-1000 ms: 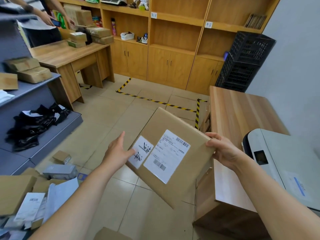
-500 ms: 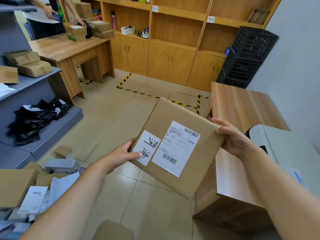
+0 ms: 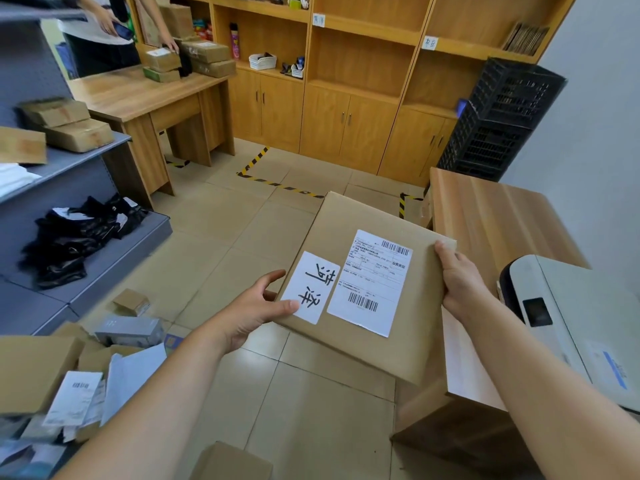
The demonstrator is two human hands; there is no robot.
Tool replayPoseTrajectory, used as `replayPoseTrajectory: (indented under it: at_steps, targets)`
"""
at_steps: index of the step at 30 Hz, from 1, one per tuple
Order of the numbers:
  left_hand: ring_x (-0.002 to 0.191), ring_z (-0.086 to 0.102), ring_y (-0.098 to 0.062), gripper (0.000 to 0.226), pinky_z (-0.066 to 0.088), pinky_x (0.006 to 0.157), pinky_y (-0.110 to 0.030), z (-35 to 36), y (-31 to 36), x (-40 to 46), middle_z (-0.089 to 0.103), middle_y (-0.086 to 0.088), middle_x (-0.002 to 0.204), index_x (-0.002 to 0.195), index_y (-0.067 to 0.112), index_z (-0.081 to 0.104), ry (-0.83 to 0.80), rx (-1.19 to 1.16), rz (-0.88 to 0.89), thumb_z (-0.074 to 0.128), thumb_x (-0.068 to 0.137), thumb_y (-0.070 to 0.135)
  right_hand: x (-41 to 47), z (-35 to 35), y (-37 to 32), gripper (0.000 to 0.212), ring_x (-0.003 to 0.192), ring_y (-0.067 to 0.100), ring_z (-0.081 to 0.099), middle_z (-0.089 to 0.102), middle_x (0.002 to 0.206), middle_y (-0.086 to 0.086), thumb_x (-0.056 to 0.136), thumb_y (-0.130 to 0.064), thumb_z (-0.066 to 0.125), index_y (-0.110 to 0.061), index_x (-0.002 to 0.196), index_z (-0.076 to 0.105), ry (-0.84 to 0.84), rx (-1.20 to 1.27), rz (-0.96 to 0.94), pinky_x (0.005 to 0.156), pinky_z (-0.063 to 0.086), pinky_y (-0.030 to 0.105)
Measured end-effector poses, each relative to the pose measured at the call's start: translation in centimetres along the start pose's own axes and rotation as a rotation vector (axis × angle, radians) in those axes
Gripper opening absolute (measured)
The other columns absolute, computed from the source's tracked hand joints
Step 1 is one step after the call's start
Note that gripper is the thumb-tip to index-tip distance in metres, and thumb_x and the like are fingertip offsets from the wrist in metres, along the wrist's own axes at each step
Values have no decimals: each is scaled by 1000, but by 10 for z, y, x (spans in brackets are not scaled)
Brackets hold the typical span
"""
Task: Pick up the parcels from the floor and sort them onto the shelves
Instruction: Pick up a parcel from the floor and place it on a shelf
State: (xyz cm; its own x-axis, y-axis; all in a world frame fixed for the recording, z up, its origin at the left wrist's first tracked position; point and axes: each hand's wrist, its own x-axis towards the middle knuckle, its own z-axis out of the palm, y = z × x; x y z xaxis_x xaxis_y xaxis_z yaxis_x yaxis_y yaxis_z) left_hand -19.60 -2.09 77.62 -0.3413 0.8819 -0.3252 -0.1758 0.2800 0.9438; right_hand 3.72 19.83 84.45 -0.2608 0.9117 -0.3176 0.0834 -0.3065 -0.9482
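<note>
I hold a flat brown cardboard parcel [image 3: 349,348] in front of me with both hands, above the tiled floor. Two white labels face up on it, one handwritten, one with barcodes. My left hand [image 3: 254,308] grips its left edge with the thumb on the handwritten label. My right hand [image 3: 459,280] clasps the right edge near the far corner. More parcels [image 3: 52,379] lie in a heap on the floor at lower left. Grey metal shelves [image 3: 79,164] at left carry brown boxes and black bags. Wooden wall shelves [image 3: 363,39] stand at the back.
A wooden counter [image 3: 491,216] with a white printer [image 3: 575,323] is at right. Black crates [image 3: 498,123] are stacked at back right. A person stands behind a wooden desk [image 3: 138,95] with boxes at back left. Another box [image 3: 228,462] sits at the bottom edge.
The parcel has turned so its labels face me more squarely and it sits closer in. My left thumb has come onto the handwritten label. My view has shifted slightly forward.
</note>
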Motion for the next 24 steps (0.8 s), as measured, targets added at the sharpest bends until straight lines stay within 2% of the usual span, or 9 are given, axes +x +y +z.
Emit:
replayPoseTrajectory:
  at_steps: [3, 6, 10, 13, 16, 19, 21, 24]
  targets:
    - [86, 64, -20, 98, 49, 88, -30, -3, 0, 3, 61, -12, 99, 132, 28, 40, 46, -102, -11, 79, 43, 39, 1, 13, 10, 44, 87, 23, 64, 65, 109, 8, 90, -42, 53, -12, 122, 48, 16, -78, 9, 73, 55, 38]
    - [85, 64, -18, 95, 50, 78, -25, -7, 0, 10, 64, -8, 96, 130, 31, 41, 51, -121, -37, 78, 43, 42, 2, 23, 24, 48, 93, 23, 65, 65, 113, 6, 90, -40, 55, -15, 129, 45, -45, -167, -3, 79, 55, 41]
    - [81, 64, -15, 88, 49, 73, -22, -9, 2, 30, 64, -6, 90, 124, 36, 43, 87, -140, -31, 77, 43, 42, 5, 30, 40, 47, 95, 14, 63, 63, 117, 0, 90, -35, 56, -20, 132, 43, -77, -223, -67, 74, 52, 32]
    - [79, 64, -16, 80, 49, 76, -23, -8, 8, 53, 63, -6, 87, 123, 37, 43, 110, -157, -16, 78, 51, 35, 18, 32, 47, 49, 92, 10, 62, 62, 118, -1, 87, -31, 61, -23, 132, 43, -73, -235, -107, 67, 48, 26]
    - [79, 63, -18, 72, 50, 82, -27, -5, 17, 83, 62, -8, 86, 123, 36, 42, 146, -154, -6, 75, 59, 29, 41, 35, 47, 58, 96, 16, 61, 58, 119, 0, 84, -26, 65, -24, 136, 39, -40, -265, -153, 64, 47, 24]
    - [80, 63, -19, 80, 50, 86, -30, 1, 32, 119, 61, -9, 88, 124, 36, 43, 150, -123, 11, 78, 52, 37, 74, 37, 42, 66, 104, 21, 58, 54, 124, -1, 82, -22, 67, -27, 138, 34, -33, -295, -223, 73, 50, 28]
    - [81, 62, -18, 75, 49, 86, -31, 9, 46, 148, 59, -8, 88, 123, 36, 43, 152, -85, 14, 77, 57, 36, 101, 35, 36, 71, 109, 19, 56, 53, 129, -3, 81, -19, 68, -28, 140, 30, -51, -285, -246, 80, 50, 31]
    - [85, 61, -20, 76, 45, 97, -38, 24, 74, 196, 58, -9, 91, 123, 36, 44, 164, -14, 21, 76, 55, 42, 148, 30, 17, 86, 114, 17, 53, 47, 135, -8, 80, -20, 69, -32, 147, 16, -74, -267, -237, 84, 52, 35]
